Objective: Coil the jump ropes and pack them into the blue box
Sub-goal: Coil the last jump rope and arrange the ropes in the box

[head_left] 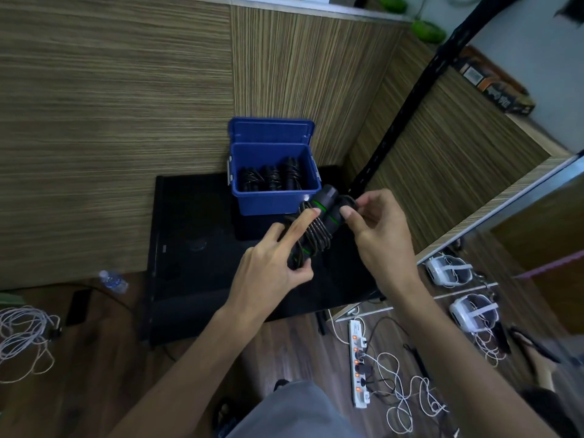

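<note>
A black jump rope with green-ringed handles is held just in front of the open blue box, its cord wound around the two handles. My left hand grips the lower end of the bundle, index finger stretched along the coils. My right hand pinches the rope's end at the upper handle tips. Inside the box stand three coiled black ropes. The box lid stands upright behind it, against the wall.
The box sits on a low black table against a wood-panel wall. A black pole slants up on the right. On the floor lie a power strip with cables, white headsets, a water bottle and a white cable pile.
</note>
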